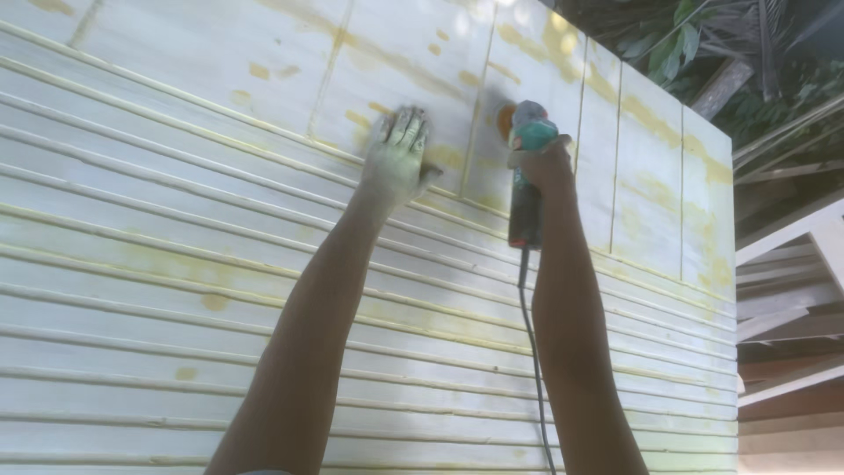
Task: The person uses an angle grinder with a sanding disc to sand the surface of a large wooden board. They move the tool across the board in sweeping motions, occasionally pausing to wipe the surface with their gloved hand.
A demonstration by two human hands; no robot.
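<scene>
Gripping a green angle grinder (527, 176), the right hand (543, 163) has fingers clamped around its body against the white grooved panel (176, 264); left hand (397, 154) lies flat, fingers spread. Black cord (532, 352) hangs between forearms.

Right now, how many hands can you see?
2. The left hand lies flat on the pale ribbed wooden panel, fingers spread. The right hand, just beside it, holds a green power sander against the panel. No other hands show.
</scene>
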